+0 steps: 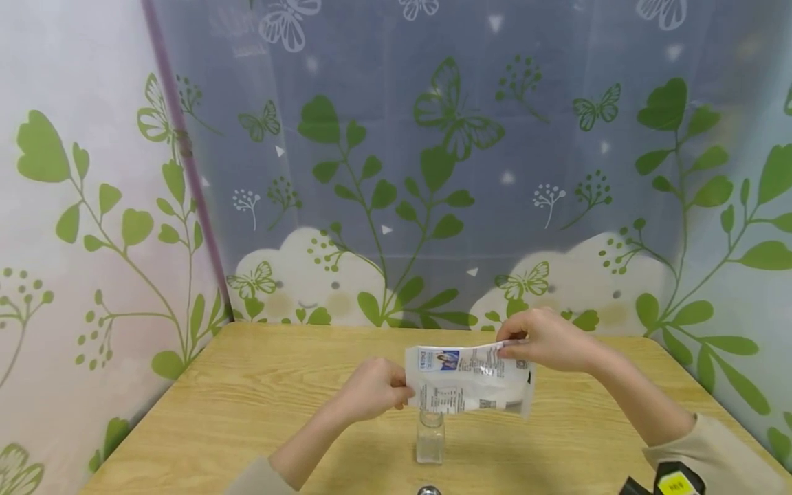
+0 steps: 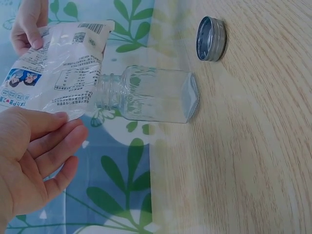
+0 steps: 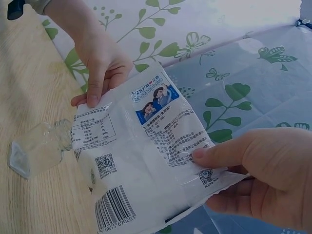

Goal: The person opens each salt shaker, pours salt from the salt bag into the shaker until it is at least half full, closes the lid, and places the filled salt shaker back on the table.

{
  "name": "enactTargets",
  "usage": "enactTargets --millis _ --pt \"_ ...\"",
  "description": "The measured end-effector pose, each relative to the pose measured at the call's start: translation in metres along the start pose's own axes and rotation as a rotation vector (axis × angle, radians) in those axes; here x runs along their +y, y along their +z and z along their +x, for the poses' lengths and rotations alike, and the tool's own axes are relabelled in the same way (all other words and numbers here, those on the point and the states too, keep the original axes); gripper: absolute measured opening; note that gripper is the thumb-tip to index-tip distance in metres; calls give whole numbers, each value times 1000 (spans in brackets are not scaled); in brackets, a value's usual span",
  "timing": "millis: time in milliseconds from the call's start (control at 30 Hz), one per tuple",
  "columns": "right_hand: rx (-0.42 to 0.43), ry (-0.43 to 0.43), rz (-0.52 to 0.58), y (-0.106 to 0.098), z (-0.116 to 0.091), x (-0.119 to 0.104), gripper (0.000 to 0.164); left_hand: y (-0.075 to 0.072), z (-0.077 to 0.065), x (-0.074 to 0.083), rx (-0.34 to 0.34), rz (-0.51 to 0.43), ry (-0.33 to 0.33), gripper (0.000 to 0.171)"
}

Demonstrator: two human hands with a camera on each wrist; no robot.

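Observation:
Both hands hold a white printed salt packet (image 1: 470, 381), tilted sideways above an uncapped clear glass jar (image 1: 430, 443). My left hand (image 1: 374, 390) pinches the packet's left end between thumb and fingers. At the other end, my right hand (image 1: 547, 338) grips the upper edge, thumb on the printed face in the right wrist view. The jar stands upright on the table, its threaded mouth close under the packet's lower left corner. A thin whitish layer shows at the jar's base (image 2: 191, 99). Whether salt is flowing is hidden by the packet.
A silver screw lid (image 2: 211, 39) lies on the wooden table (image 1: 247, 412) on the near side of the jar. Beyond the table's back edge hangs a leaf-patterned curtain (image 1: 396, 172). A black device with a yellow label (image 1: 676, 482) is by the right sleeve.

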State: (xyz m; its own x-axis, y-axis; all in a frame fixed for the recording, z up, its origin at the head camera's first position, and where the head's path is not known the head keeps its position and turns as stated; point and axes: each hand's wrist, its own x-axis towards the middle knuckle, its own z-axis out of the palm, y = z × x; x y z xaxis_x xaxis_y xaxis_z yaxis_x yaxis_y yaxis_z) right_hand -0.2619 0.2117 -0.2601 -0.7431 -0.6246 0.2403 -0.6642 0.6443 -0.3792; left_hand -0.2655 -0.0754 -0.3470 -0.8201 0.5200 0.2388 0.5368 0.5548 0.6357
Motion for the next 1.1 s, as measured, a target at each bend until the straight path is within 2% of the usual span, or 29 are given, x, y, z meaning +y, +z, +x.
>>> enactTargets --millis 567,1100 --pt "10 -33 -5 -3 0 -3 6 0 -1 3 0 -24 -12 8" --pt "14 -43 -19 -3 0 -1 5 0 0 2 3 -5 -1 8"
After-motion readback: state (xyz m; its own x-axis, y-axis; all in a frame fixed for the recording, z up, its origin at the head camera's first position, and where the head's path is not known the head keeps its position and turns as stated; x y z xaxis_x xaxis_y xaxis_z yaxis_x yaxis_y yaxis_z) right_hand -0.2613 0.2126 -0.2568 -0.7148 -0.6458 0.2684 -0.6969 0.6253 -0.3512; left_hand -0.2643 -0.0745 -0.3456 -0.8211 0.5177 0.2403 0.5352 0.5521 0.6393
